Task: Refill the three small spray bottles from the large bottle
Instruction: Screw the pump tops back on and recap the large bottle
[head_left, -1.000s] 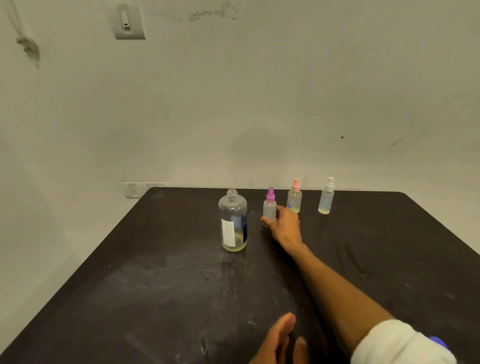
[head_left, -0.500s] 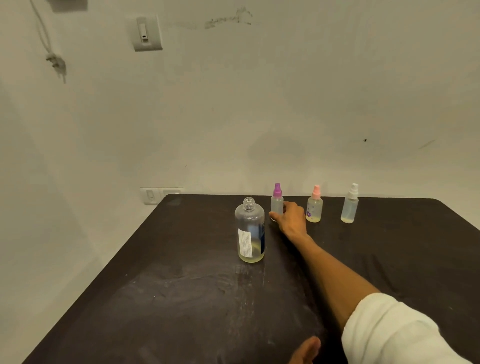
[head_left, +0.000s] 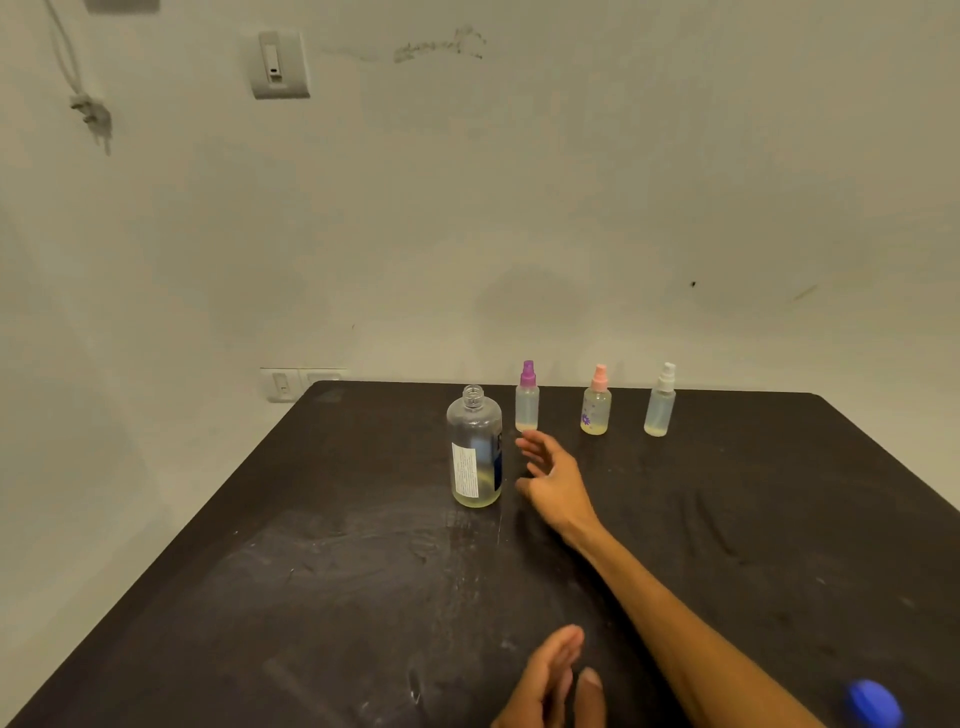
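**Four bottles upright on a dark table, both hands empty**

Four bottles stand toward the far edge of the dark table (head_left: 311, 597). Largest is the clear large bottle (head_left: 474, 449), uncapped, with a white label and a shallow layer of yellowish liquid at its base. To its right and a little farther back stand the three small spray bottles in a row, apart from one another: the purple-capped spray bottle (head_left: 527, 397), the pink-capped spray bottle (head_left: 596, 402) and the white-capped spray bottle (head_left: 660, 402). The right hand (head_left: 556, 480) hovers just right of the large bottle, fingers spread wide, holding nothing. The left hand (head_left: 553, 680) lies flat and loose at the near edge, also empty. A blue cap (head_left: 875, 704) sits at the bottom right corner
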